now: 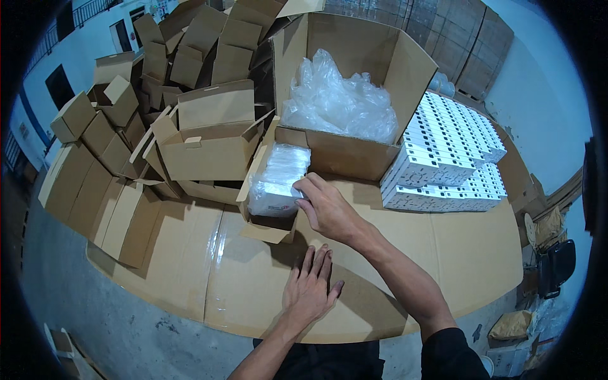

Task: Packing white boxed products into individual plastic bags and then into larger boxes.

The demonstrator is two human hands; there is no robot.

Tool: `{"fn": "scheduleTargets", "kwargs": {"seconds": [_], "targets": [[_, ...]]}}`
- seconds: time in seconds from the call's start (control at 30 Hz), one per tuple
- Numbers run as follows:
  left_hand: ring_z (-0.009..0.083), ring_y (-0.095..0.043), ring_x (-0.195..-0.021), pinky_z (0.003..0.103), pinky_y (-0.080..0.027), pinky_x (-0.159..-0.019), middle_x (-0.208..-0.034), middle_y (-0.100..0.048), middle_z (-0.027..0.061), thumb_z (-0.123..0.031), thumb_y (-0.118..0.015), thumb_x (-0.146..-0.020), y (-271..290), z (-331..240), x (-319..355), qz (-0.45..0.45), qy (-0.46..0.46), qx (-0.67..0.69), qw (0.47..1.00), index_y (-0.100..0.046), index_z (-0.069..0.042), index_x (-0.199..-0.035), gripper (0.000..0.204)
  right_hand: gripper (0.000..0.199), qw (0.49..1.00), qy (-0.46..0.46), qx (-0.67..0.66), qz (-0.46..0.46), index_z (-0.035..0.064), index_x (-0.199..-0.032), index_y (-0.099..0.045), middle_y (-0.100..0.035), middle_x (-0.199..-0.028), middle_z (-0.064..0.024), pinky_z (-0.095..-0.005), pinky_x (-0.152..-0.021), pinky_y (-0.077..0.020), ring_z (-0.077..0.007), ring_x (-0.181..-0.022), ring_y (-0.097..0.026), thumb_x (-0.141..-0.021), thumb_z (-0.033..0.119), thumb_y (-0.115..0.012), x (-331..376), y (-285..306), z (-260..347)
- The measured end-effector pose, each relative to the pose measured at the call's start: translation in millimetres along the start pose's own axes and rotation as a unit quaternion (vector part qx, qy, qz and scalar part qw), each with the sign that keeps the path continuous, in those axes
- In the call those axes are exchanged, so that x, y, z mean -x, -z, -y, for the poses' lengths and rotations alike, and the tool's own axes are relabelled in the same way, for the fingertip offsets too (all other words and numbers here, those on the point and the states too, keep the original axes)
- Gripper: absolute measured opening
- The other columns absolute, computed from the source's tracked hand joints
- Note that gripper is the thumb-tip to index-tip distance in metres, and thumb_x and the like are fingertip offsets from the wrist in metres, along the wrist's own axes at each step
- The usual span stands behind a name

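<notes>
A brown carton point(265, 233) stands open in front of me, its near flap folded out. Inside it sits a row of white boxes point(278, 190) in clear plastic wrap. My right hand point(326, 206) reaches in from the right, with thumb and fingers closed on the right edge of the nearest wrapped white box. The fingertips are partly hidden, so the exact grip is hard to see. My left hand point(310, 288) lies flat on the cardboard-covered table point(247, 288), just nearer to me than the carton, fingers spread and holding nothing.
Behind the carton stands a large open box point(354, 155) filled with clear plastic bags point(339, 98). White boxes point(443, 158) are stacked in layers at the right. Several empty brown cartons point(206, 149) crowd the left and far left. A black chair point(557, 269) stands beyond the table's right edge.
</notes>
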State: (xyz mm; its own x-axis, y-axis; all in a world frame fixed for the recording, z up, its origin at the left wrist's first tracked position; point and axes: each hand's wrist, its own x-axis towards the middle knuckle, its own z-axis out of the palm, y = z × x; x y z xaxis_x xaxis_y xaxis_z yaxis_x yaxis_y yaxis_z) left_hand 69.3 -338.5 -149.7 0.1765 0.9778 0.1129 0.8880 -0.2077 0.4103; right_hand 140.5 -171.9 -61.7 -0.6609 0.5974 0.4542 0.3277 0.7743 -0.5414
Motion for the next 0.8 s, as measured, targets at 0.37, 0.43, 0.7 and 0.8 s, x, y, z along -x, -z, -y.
{"fn": "scheduleTargets", "kwargs": {"seconds": [0.37, 0.43, 0.7, 0.8], "targets": [[0.0377, -0.025, -0.151, 0.054, -0.022, -0.122, -0.161, -0.032, 0.0181, -0.046, -0.054, -0.099, -5.1, 2.2, 2.4, 0.003, 0.0, 0.024, 1.0, -0.037, 0.003, -0.151, 0.074, 0.029, 0.989, -0.04, 0.113, 0.091, -0.0042, -0.11, -0.052, -0.054, -0.11, -0.0252, -0.0514, -0.084, -0.055, -0.0443, -0.097, -0.063, -0.083, -0.006, -0.059, -5.3, -19.1, 7.9], [0.0378, -0.025, -0.151, 0.055, -0.023, -0.121, -0.16, -0.033, 0.0184, -0.046, -0.054, -0.099, -7.0, 3.0, 3.2, 0.006, 0.004, 0.019, 1.0, -0.038, 0.003, -0.15, 0.073, 0.031, 0.989, -0.038, 0.114, 0.088, -0.0033, -0.111, -0.053, -0.055, -0.111, -0.0249, -0.051, -0.084, -0.0552, -0.0442, -0.097, -0.064, -0.081, -0.007, -0.059, -5.1, -21.6, 10.0], [0.0379, -0.025, -0.15, 0.056, -0.023, -0.121, -0.157, -0.037, 0.0187, -0.046, -0.055, -0.099, -5.6, 4.4, 1.5, -0.01, -0.009, 0.02, 1.0, -0.045, 0.004, -0.145, 0.069, 0.027, 0.989, -0.049, 0.124, 0.057, -0.0029, -0.111, -0.056, -0.057, -0.106, -0.024, -0.05, -0.082, -0.0564, -0.0425, -0.094, -0.066, -0.083, -0.004, -0.057, -6.3, -32.1, 12.8], [0.0384, -0.028, -0.148, 0.056, -0.024, -0.121, -0.153, -0.042, 0.0189, -0.043, -0.059, -0.097, -5.7, 5.8, 2.3, -0.008, -0.006, 0.027, 1.0, -0.046, 0.002, -0.144, 0.067, 0.019, 0.989, -0.051, 0.133, 0.031, -0.0054, -0.101, -0.061, -0.058, -0.104, -0.024, -0.05, -0.081, -0.0569, -0.0423, -0.093, -0.066, -0.082, -0.004, -0.058, -7.4, -35.6, 16.7]]}}
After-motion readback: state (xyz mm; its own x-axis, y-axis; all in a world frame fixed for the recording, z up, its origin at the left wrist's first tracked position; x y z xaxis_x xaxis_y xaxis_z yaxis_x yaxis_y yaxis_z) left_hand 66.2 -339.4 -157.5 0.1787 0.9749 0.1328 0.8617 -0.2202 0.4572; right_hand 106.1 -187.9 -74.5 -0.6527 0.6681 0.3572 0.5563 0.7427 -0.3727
